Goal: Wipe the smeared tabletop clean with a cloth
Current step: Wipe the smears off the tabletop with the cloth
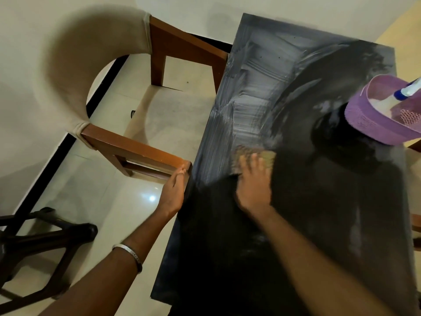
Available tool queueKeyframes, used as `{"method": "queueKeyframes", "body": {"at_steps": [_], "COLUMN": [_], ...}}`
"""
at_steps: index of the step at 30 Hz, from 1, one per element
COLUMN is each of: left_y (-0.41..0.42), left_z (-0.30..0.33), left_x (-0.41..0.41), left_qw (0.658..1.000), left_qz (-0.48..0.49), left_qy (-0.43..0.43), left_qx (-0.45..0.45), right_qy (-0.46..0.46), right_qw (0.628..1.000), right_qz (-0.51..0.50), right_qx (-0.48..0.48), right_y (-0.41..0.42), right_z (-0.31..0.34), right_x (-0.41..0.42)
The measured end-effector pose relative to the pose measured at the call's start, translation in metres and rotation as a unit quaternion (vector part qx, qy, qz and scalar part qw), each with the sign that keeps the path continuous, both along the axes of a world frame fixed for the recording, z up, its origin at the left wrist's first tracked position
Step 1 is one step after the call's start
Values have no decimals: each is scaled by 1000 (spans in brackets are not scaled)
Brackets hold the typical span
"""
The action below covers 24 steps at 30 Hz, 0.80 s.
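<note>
A black tabletop [319,224] fills the right half of the view. White streaky smears [248,96] cover its far left part; the near part looks dark. My right hand [254,185] presses flat on a tan cloth [264,157], which lies at the near edge of the smeared zone. The hand and cloth are motion-blurred. My left hand [173,192] rests against the table's left edge, fingers together, holding nothing. A silver bangle sits on that wrist.
A purple mesh basket [373,119] stands at the table's right side with a white spray bottle [407,90] in it. A wooden chair [145,142] with a beige curved back stands left of the table. A black stand's legs [45,233] lie on the tiled floor at lower left.
</note>
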<state>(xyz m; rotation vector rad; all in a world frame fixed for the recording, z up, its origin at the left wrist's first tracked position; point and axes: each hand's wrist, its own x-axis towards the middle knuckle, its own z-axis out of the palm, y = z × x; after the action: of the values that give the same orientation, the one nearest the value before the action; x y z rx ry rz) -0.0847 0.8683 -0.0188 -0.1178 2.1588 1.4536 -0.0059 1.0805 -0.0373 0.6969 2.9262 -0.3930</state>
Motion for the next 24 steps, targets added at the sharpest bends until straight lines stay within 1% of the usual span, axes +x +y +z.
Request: {"method": "queueKeyframes", "body": {"at_steps": [2, 4, 6, 7, 8, 9, 11, 12, 14, 16, 18, 19, 22, 24], "left_y": [3, 7, 9, 10, 11, 13, 13, 13, 13, 13, 13, 14, 17, 21], "left_z": [3, 8, 10, 10, 11, 11, 10, 9, 6, 5, 4, 4, 5, 5], "left_x": [-6, -13, -19, -23, -27, -29, -32, -31, -27, -25, -24, -24, -26, -26], "left_qw": [1000, 1000, 1000, 1000, 1000, 999, 999, 999, 999, 999, 999, 999, 999, 999], "left_qz": [-11, -2, 3, -5, -14, -18, -16, -14, -18, -24, -31, -33, -41, -45], "left_qy": [11, 5, 3, 9, 18, 24, 22, 17, 9, 6, 10, 12, 19, 22], "left_qx": [16, 22, 16, 9, 6, 10, 24, 26, 28, 29, 25, 24, 21, 20], "right_qy": [5, -28, -54, -47, -38, -22, -21, -35, -71, -72, -53, -48, -41, -54], "right_qw": [989, 959, 924, 920, 928, 947, 984, 995, 997, 995, 996, 997, 999, 992], "right_qz": [150, 280, 372, 384, 366, 321, 174, 91, -21, -69, -78, -64, 25, 94], "right_qx": [-17, -44, -73, -71, -54, -22, 28, 30, 8, -9, -1, 3, -15, -59], "right_y": [-84, -137, -137, -119, -95, -66, 12, 54, 114, 119, 77, 47, -60, -110], "right_z": [-5, -8, -9, -7, -5, -4, -5, -2, 5, 6, 5, 5, 8, 16], "right_x": [26, 61, 76, 72, 60, 44, 5, -11, -29, -29, -5, 17, 107, 164]}}
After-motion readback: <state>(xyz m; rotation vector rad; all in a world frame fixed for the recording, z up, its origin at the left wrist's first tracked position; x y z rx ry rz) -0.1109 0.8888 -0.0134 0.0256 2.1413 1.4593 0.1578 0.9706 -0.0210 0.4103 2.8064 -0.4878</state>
